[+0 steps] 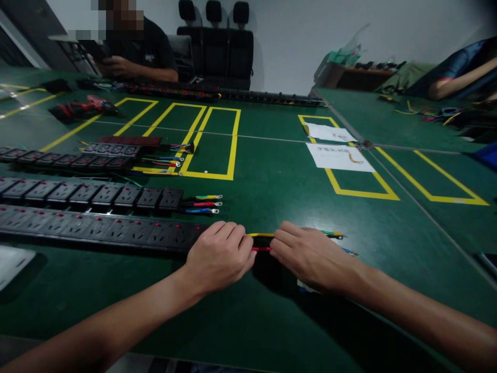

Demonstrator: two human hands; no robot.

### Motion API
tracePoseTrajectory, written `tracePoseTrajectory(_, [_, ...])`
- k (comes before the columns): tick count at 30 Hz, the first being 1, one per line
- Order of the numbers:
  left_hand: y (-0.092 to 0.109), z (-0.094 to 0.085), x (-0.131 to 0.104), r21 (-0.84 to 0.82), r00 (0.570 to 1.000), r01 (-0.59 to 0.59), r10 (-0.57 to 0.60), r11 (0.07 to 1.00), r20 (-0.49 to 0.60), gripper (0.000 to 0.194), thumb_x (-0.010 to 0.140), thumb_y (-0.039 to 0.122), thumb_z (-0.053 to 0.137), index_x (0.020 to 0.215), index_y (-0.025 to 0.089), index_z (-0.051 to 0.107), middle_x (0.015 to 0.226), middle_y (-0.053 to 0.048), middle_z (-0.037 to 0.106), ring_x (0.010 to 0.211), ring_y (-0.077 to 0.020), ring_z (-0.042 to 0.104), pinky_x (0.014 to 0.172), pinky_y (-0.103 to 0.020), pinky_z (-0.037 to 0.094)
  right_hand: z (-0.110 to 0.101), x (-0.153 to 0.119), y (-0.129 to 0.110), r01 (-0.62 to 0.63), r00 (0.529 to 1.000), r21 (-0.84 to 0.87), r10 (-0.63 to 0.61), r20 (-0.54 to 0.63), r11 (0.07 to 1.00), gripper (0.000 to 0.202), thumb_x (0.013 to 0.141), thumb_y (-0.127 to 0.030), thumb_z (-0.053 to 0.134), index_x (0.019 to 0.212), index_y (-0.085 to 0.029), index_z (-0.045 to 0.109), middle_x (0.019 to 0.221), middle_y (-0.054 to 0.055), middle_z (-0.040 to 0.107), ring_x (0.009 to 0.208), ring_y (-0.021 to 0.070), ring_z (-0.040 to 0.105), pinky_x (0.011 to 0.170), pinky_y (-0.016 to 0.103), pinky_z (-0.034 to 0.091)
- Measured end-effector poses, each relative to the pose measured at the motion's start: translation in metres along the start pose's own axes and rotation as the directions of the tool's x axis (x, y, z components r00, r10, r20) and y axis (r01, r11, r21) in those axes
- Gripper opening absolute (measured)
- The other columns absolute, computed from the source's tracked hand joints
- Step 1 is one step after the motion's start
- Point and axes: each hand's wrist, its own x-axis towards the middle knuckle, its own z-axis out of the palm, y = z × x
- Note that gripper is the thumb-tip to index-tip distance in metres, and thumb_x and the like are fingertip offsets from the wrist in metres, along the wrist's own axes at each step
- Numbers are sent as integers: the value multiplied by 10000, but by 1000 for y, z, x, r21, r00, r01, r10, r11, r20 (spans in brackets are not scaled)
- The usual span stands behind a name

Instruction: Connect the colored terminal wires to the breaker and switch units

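A long black socket strip (116, 230) with red marks lies along the near side of the green table. Its right end passes under my left hand (222, 254), whose fingers are closed around it. From that end come a yellow wire (261, 235) and a red wire (262, 249), stretched across the short gap between my hands. My right hand (306, 254) is closed over these wires. Beyond it stick out a green-yellow wire end (332, 234) with a lug and a blue wire end (350, 252). A small whitish thing (306, 286) shows partly below my right hand.
Behind lies a second socket strip (97, 194) with lugged wires, then shorter strips (112, 149). A red and black power tool (83, 108) rests at the far left. Paper sheets (339, 157) lie on yellow-taped outlines. One person (155, 52) sits opposite; another's arm (466, 77) is at right.
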Motion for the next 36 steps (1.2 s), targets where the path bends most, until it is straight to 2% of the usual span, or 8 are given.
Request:
tracePoseTrajectory(4, [0, 0, 0, 16, 1000, -7, 7, 1000, 6, 249, 995, 294, 484, 866, 158, 649, 833, -68, 628, 800, -246, 610, 703, -389, 457, -1, -1, -4, 15, 1000, -69, -14, 26, 997, 163, 992, -127, 507, 873, -172, 609, 814, 66, 601, 766, 217, 449, 598, 346, 281])
tracePoseTrajectory(9, [-1, 0, -1, 18, 1000, -17, 17, 1000, 2, 247, 997, 301, 496, 882, 151, 654, 841, -75, 632, 812, -248, 615, 710, -386, 452, -1, -1, -12, 0, 999, -110, 4, 35, 994, 180, 990, -137, 500, 860, -170, 622, 794, 71, 605, 763, 222, 472, 580, 343, 281])
tracePoseTrajectory(16, [-3, -1, 0, -25, 1000, 2, -2, 1000, 10, 243, 978, 322, 514, 857, 162, 652, 837, -70, 646, 795, -248, 612, 704, -389, 465, -9, -9, -7, -165, 985, 78, 168, -35, 983, 131, 957, -269, 573, 886, -173, 627, 870, 70, 609, 790, 208, 510, 612, 324, 356])
tracePoseTrajectory(19, [-4, -1, 1, -50, 1000, 12, -12, 999, 7, 229, 960, 325, 526, 860, 165, 653, 850, -67, 654, 805, -252, 615, 714, -397, 482, -13, -14, -2, -188, 975, 135, 201, -95, 973, 144, 955, -276, 596, 1006, -150, 642, 936, 85, 627, 835, 220, 549, 647, 325, 402])
tracePoseTrajectory(21, [-4, 0, 1, -58, 1000, 11, -10, 998, 17, 171, 912, 298, 564, 844, 165, 648, 851, -67, 655, 809, -255, 618, 718, -398, 491, -13, -16, -1, -154, 971, 133, 175, -164, 979, 197, 980, -248, 572, 1130, -133, 628, 983, 98, 643, 872, 230, 570, 670, 330, 428])
tracePoseTrajectory(23, [-5, 0, 1, -58, 999, 10, -8, 998, 31, 105, 849, 258, 599, 839, 163, 644, 852, -69, 654, 810, -255, 618, 718, -395, 494, -12, -15, -2, -110, 971, 87, 126, -205, 990, 193, 1011, -198, 520, 1156, -128, 627, 994, 107, 657, 882, 229, 575, 676, 331, 437])
tracePoseTrajectory(30, [-5, 0, 0, -60, 999, 15, -13, 998, 45, 87, 798, 217, 610, 853, 161, 649, 865, -75, 658, 830, -258, 624, 736, -397, 504, -12, -4, 1, 66, 966, -141, -99, -239, 988, 317, 1060, -103, 379, 921, -144, 661, 878, 86, 665, 763, 199, 511, 608, 330, 360])
tracePoseTrajectory(36, [-4, 0, 0, -41, 1000, 8, -7, 999, 22, 106, 833, 264, 623, 848, 164, 653, 866, -71, 656, 824, -261, 624, 721, -400, 508, -12, -5, 3, 159, 964, -176, -191, -186, 971, 299, 1054, -98, 397, 873, -143, 631, 788, 60, 603, 729, 197, 465, 574, 337, 311])
